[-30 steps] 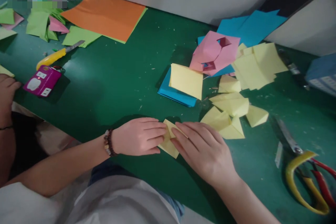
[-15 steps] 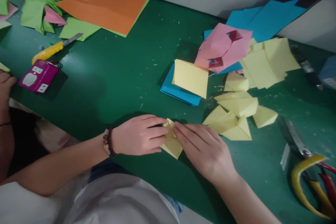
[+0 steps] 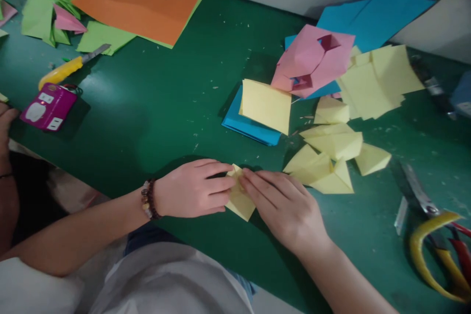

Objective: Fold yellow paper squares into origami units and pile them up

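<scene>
A small folded piece of yellow paper (image 3: pixel 241 205) lies on the green table between my two hands. My left hand (image 3: pixel 196 189) presses its fingertips on the paper's left side; a beaded bracelet circles that wrist. From the other side, my right hand (image 3: pixel 289 206) holds its fingers close together on the paper's upper right part, over a fold. The fingertips cover part of the paper. Just right of my right hand are several folded yellow paper pieces (image 3: pixel 333 142). Beyond the hands, a folded yellow sheet (image 3: pixel 267 105) rests on a blue paper stack (image 3: pixel 250 129).
Scissors with yellow handles (image 3: pixel 419 245) lie at the right. A pink folded paper shape (image 3: pixel 312 61), yellow sheets (image 3: pixel 375 86) and blue sheets (image 3: pixel 379 17) lie behind. At left are an orange sheet (image 3: pixel 143 5), a utility knife (image 3: pixel 62 71), a purple box (image 3: pixel 50 108) and another person's hand (image 3: pixel 5 120).
The right fingertips have shifted slightly over the fold, and less of the raised flap shows. Both hands stay on the yellow paper. The view has moved a little.
</scene>
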Demonstrator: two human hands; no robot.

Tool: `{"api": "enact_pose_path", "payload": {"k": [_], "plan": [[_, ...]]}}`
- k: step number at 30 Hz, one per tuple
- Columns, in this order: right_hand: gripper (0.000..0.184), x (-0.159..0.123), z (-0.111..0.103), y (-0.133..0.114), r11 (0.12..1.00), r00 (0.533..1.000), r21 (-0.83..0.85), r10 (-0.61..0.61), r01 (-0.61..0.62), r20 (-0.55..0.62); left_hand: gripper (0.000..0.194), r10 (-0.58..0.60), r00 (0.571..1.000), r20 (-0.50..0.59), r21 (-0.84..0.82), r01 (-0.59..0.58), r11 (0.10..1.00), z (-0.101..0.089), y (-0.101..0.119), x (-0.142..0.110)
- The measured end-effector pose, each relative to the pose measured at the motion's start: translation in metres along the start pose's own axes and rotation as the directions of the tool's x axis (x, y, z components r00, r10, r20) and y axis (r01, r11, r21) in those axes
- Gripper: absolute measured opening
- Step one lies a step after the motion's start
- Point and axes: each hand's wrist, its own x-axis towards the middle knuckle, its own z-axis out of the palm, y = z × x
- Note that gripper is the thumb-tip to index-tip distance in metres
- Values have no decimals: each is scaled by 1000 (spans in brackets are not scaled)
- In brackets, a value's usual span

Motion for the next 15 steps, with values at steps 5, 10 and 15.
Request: {"api": "enact_pose_path", "payload": {"k": [5, 10, 15], "plan": [[29, 0, 0, -1, 1000, 1000, -5, 9, -9, 9, 21, -5, 1000, -8, 9, 5, 1000, 0, 0, 0], [29, 1, -2, -1, 1000, 1000, -12, 15, -15, 9, 21, -4, 1000, 1, 17, 4, 1000, 1, 0, -1], [28, 3, -2, -4, 999, 999, -45, 32, -31, 17, 22, -4, 1000, -2, 9, 4, 1000, 0, 0, -1]]}}
